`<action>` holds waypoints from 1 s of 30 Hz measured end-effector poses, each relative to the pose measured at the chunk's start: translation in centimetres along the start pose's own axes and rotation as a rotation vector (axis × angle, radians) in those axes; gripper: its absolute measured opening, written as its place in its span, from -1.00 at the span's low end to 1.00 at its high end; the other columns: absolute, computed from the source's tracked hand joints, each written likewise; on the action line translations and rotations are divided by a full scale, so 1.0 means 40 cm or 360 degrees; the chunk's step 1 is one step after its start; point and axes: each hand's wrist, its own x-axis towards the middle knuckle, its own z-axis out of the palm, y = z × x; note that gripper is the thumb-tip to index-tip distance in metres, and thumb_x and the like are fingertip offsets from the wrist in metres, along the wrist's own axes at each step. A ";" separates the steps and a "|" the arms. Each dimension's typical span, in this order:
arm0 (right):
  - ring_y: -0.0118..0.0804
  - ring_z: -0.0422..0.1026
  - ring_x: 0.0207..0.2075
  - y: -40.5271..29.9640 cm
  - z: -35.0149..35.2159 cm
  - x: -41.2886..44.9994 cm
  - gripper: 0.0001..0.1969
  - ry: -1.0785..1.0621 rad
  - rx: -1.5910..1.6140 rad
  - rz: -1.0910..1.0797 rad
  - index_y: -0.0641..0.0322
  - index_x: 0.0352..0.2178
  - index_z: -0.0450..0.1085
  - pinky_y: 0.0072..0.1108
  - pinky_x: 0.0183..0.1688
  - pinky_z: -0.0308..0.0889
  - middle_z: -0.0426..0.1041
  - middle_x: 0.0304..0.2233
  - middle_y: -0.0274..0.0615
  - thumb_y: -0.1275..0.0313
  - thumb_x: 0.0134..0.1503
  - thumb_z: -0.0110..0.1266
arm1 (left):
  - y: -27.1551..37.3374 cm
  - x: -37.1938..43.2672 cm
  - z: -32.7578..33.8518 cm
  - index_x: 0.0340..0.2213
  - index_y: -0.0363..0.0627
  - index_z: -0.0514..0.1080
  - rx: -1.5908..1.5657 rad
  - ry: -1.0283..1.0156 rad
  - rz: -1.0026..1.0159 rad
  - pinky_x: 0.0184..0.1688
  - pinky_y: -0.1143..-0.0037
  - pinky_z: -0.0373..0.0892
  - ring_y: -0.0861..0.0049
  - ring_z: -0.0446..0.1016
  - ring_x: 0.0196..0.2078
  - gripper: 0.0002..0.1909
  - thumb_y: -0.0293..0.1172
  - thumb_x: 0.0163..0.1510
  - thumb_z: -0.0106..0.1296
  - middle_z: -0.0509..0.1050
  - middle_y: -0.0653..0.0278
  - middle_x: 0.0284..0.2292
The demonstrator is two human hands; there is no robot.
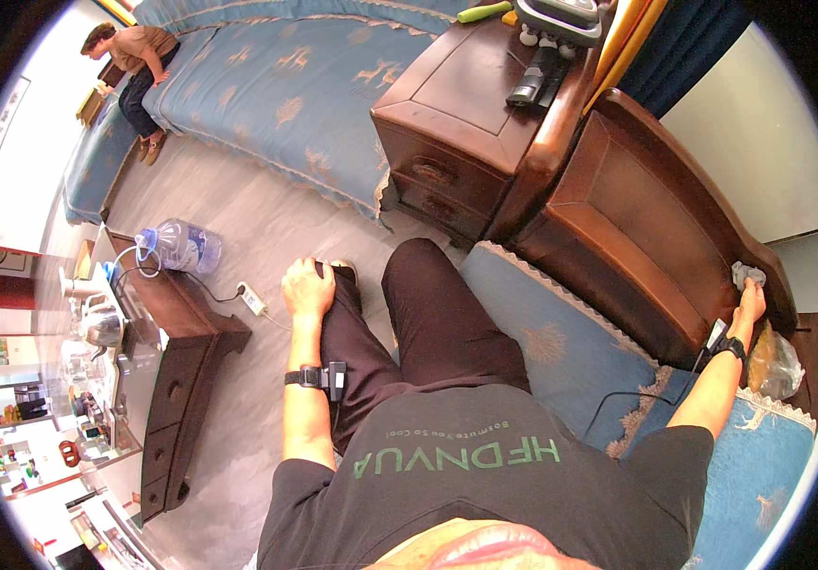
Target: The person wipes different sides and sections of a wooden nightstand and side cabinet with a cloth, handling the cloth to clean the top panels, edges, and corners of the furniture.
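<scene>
At the far right, my right hand (751,303) grips a crumpled grey cloth (747,273) against the upper part of a dark wooden sofa armrest panel (654,206). My left hand (308,286) rests on my left knee with nothing visible in it. Each wrist wears a black strap with a small device. I sit on a sofa with a blue patterned cover (551,320), lace-trimmed along its edge. Just below my right hand, a clear plastic bag (777,367) with something yellowish in it sits by the backrest.
A wooden side cabinet (451,92) bears a black cylindrical object (533,75). Across the floor, a person (139,68) sits on another blue-covered sofa (273,92). To my left stand a wooden tea table (188,385) with a metal kettle (101,320), a large water bottle (184,246) and a power strip (252,299).
</scene>
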 end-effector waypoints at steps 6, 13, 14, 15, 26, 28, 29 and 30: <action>-0.37 0.41 -0.13 -0.016 -0.036 0.003 -0.53 0.0058 -0.0090 -0.0048 0.38 -0.09 0.41 -0.56 -0.04 0.24 0.49 -0.15 -0.18 0.32 -0.04 0.14 | 0.003 0.000 0.010 -0.37 -0.17 0.51 -0.0045 -0.0011 0.0003 -0.18 0.28 0.36 0.17 0.47 -0.29 -0.67 -0.14 0.03 -0.03 0.50 0.07 -0.39; -0.37 0.43 -0.14 -0.010 -0.010 -0.009 -0.53 0.0017 -0.0209 -0.0136 0.38 -0.09 0.41 -0.59 -0.06 0.24 0.51 -0.17 -0.19 0.31 -0.04 0.14 | 0.006 -0.004 -0.002 -0.35 -0.16 0.51 -0.0010 -0.0062 -0.0043 -0.15 0.29 0.35 0.20 0.46 -0.23 -0.66 -0.13 0.03 -0.03 0.50 0.09 -0.33; -0.34 0.42 -0.09 -0.017 0.008 -0.029 -0.50 0.0077 -0.0314 -0.0079 0.39 -0.06 0.39 -0.58 -0.02 0.23 0.48 -0.13 -0.15 0.31 -0.04 0.14 | 0.000 -0.008 -0.008 -0.33 -0.15 0.51 0.0021 -0.0063 -0.0046 -0.13 0.29 0.34 0.21 0.46 -0.22 -0.65 -0.12 0.04 -0.04 0.50 0.09 -0.32; -0.31 0.40 -0.05 -0.046 0.007 -0.055 -0.48 0.0157 -0.0428 -0.0031 0.40 -0.04 0.37 -0.58 0.01 0.22 0.46 -0.08 -0.11 0.31 -0.03 0.15 | 0.001 -0.007 -0.007 -0.33 -0.15 0.51 0.0012 -0.0065 -0.0034 -0.13 0.29 0.34 0.21 0.46 -0.22 -0.65 -0.12 0.04 -0.04 0.50 0.09 -0.32; -0.21 0.44 -0.05 -0.180 0.032 -0.199 -0.45 -0.0039 -0.0799 -0.0232 0.31 -0.08 0.40 -0.51 -0.01 0.26 0.48 -0.12 -0.01 0.21 -0.10 0.14 | -0.015 -0.004 0.000 -0.35 -0.18 0.51 0.0060 -0.0063 0.0018 -0.15 0.27 0.37 0.15 0.47 -0.22 -0.64 -0.12 0.03 -0.04 0.50 0.06 -0.32; -0.17 0.46 -0.07 -0.217 0.049 -0.235 -0.47 -0.0076 -0.1014 -0.0368 0.30 -0.09 0.40 -0.49 -0.01 0.29 0.49 -0.14 -0.02 0.22 -0.10 0.15 | -0.007 0.001 0.007 -0.35 -0.17 0.51 0.0034 -0.0060 0.0049 -0.15 0.27 0.37 0.15 0.47 -0.23 -0.65 -0.12 0.03 -0.04 0.50 0.06 -0.32; -0.19 0.48 -0.10 -0.240 0.070 -0.264 -0.48 -0.0068 -0.1065 -0.0460 0.30 -0.10 0.40 -0.48 -0.03 0.30 0.51 -0.18 -0.03 0.23 -0.10 0.15 | -0.006 0.001 0.008 -0.35 -0.16 0.51 0.0028 -0.0072 0.0041 -0.15 0.27 0.37 0.16 0.47 -0.23 -0.65 -0.12 0.04 -0.04 0.50 0.07 -0.32; -0.21 0.48 -0.11 -0.252 0.081 -0.272 -0.47 -0.0161 -0.1024 -0.0551 0.32 -0.10 0.40 -0.50 -0.05 0.31 0.51 -0.20 0.00 0.22 -0.10 0.14 | -0.002 0.001 0.008 -0.35 -0.16 0.51 0.0018 -0.0084 0.0032 -0.15 0.27 0.37 0.16 0.47 -0.23 -0.65 -0.12 0.04 -0.05 0.50 0.08 -0.32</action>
